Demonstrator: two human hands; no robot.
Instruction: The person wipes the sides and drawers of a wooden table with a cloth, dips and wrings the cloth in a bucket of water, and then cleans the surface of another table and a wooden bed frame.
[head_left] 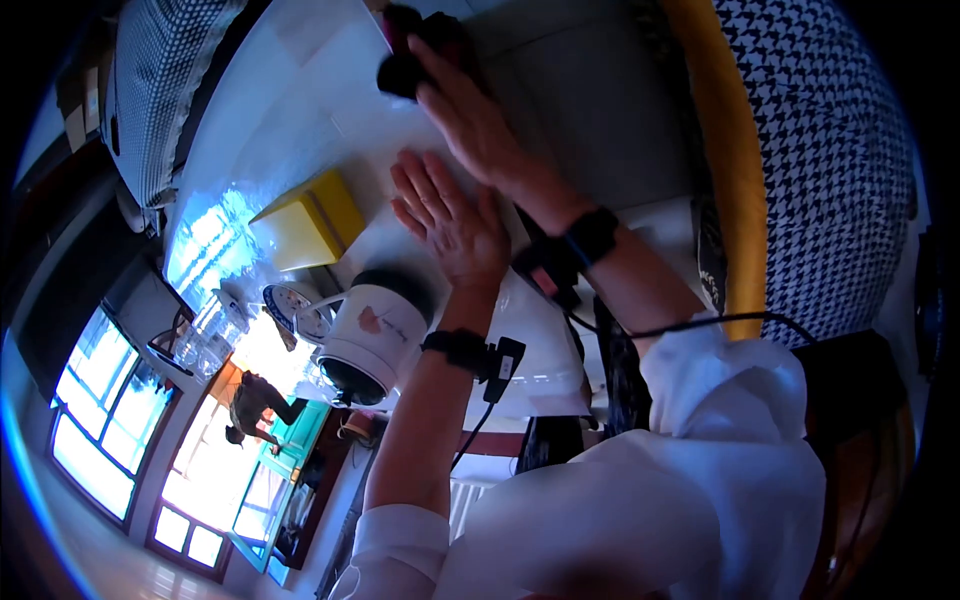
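In the head view, our left hand [455,230] stretches, fingers slightly apart, over the glossy table [300,105]; our right hand [475,135] reaches a dark, rounded object [401,76] at upper centre. We cannot tell its grip, or the object's long axis.

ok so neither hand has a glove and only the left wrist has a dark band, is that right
The band part is wrong: the head view shows one dark band behind the left hand and another behind the right hand. Neither hand is gloved.
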